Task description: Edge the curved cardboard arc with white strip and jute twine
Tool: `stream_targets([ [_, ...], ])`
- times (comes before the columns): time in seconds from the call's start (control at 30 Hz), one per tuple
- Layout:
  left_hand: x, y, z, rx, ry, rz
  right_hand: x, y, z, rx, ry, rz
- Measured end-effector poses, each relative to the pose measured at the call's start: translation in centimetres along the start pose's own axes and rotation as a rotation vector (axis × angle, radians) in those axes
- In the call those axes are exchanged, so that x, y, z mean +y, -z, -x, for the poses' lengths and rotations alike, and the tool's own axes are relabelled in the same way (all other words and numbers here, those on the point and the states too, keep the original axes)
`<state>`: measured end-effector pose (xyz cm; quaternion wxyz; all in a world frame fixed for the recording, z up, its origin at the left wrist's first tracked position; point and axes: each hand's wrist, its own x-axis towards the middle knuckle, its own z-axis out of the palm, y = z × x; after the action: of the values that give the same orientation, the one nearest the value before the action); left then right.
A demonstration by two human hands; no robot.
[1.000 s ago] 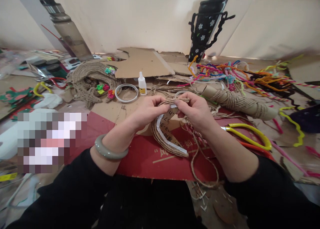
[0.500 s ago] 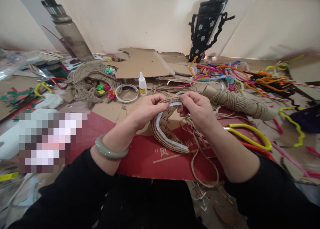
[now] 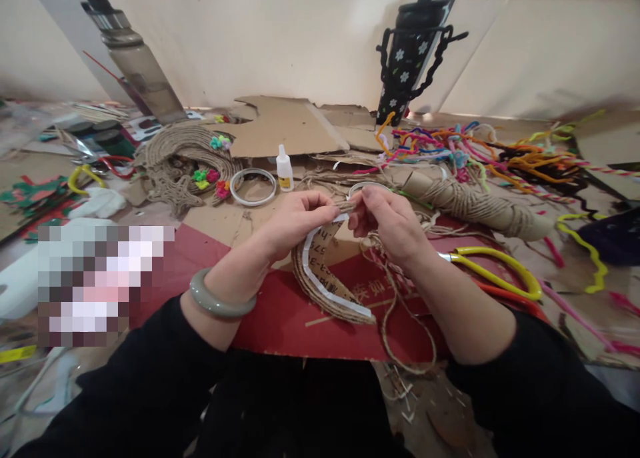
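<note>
My left hand (image 3: 300, 221), with a grey-green bangle (image 3: 220, 298) at its wrist, is closed on the upper end of a cardboard crescent (image 3: 299, 265). Rows of jute twine run along the crescent's outer edge, and a white strip (image 3: 327, 295) follows its inner curve. At that same upper end my right hand (image 3: 393, 228) is closed in a pinch on the twine; its fingertips partly hide the strand. Below the right hand a loose twine loop (image 3: 385, 331) hangs over red cardboard (image 3: 270, 325).
A small glue bottle (image 3: 285, 170) stands beyond the hands beside a white ring (image 3: 253, 187). To the right lie a twine-wound tube (image 3: 480, 205), yellow-handled scissors (image 3: 500, 265) and colourful pipe cleaners (image 3: 460, 151). A twine wreath (image 3: 190, 141) with a starfish shape lies left.
The crescent has tilted, its lower end dropping slightly. My right hand has shifted a little down and away from the left fingertips, exposing more of a ring behind it.
</note>
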<state>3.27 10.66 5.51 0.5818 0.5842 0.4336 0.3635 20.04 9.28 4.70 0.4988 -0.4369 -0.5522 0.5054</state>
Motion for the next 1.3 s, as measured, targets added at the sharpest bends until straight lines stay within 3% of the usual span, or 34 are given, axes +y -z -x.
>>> stream_targets([
  [0.2, 0.05, -0.01, 0.01, -0.016, -0.028, 0.03, -0.13, -0.23, 0.18, -0.032, 0.103, 0.125],
  [1.3, -0.21, -0.01, -0.16, -0.013, -0.021, 0.008, 0.05, -0.06, -0.06, -0.101, 0.033, 0.151],
])
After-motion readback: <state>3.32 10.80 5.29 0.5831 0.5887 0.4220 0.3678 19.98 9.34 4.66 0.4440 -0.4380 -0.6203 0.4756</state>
